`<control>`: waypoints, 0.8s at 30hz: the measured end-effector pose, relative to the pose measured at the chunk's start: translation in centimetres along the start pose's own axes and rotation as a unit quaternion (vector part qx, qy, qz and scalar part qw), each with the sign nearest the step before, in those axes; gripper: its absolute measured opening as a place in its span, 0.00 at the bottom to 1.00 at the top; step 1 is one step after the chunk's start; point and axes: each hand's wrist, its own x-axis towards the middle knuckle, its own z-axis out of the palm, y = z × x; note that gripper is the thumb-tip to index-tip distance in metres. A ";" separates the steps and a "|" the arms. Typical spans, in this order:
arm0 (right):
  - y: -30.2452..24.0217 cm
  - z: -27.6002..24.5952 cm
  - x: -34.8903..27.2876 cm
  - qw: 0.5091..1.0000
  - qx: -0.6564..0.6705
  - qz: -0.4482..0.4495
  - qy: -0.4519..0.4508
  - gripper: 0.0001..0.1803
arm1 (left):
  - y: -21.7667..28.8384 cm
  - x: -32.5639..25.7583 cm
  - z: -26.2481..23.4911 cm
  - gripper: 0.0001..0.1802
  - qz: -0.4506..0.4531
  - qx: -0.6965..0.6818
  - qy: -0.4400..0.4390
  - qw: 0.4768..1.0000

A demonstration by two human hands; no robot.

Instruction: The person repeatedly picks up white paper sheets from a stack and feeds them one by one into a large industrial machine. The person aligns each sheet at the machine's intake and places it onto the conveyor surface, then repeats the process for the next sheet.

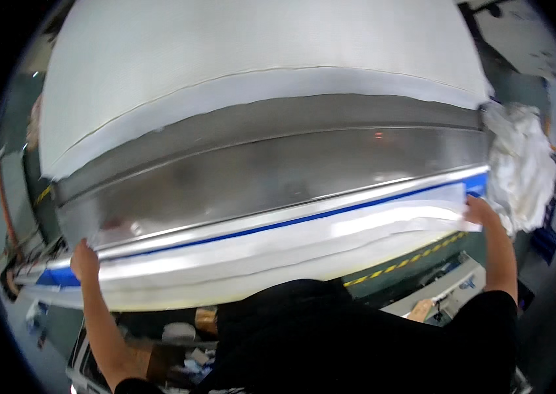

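Observation:
A wide strip of white fabric (278, 253) lies along the near edge of a long metal machine bed (271, 177), beside a blue stripe (291, 222). My left hand (84, 259) grips the strip's left end, fingers curled over the edge. My right hand (480, 211) pinches the strip's right end. Both arms are spread far apart. Beyond the metal trough a broad sheet of white cloth (252, 59) covers the table top.
A crumpled heap of white cloth (521, 171) hangs off the right end of the machine. Yellow-black hazard tape (409, 261) runs below the bed. Boxes and clutter (186, 335) sit on the floor under the front edge. Cables (12, 249) hang at the left.

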 end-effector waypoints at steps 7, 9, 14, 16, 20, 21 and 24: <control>-9.0 -4.8 -1.2 0.993 -0.075 -0.071 -0.049 0.26 | 6.1 -1.9 -4.3 0.17 0.005 -0.017 -0.026 1.000; -10.0 -4.8 -0.9 0.993 -0.043 -0.100 -0.034 0.26 | 5.7 -2.1 -4.4 0.17 0.010 -0.037 -0.014 0.999; -9.8 -3.1 -0.4 0.995 -0.092 -0.041 -0.008 0.24 | 3.8 -1.5 -2.7 0.19 -0.029 -0.071 -0.032 0.997; -10.5 -2.5 0.2 0.984 -0.169 -0.053 0.016 0.21 | 3.4 -1.0 -1.4 0.20 -0.041 -0.105 0.005 0.994; -16.6 -3.0 0.1 0.983 -0.122 -0.074 0.117 0.11 | 4.2 1.0 1.3 0.26 -0.030 -0.205 0.181 0.962; -18.6 -4.1 -0.7 0.948 -0.139 -0.212 0.193 0.08 | 4.7 1.8 1.6 0.25 -0.008 -0.180 0.215 0.960; -28.4 -8.4 -2.6 0.957 0.054 -0.214 0.187 0.06 | 6.4 3.9 1.7 0.23 0.003 -0.150 0.325 0.934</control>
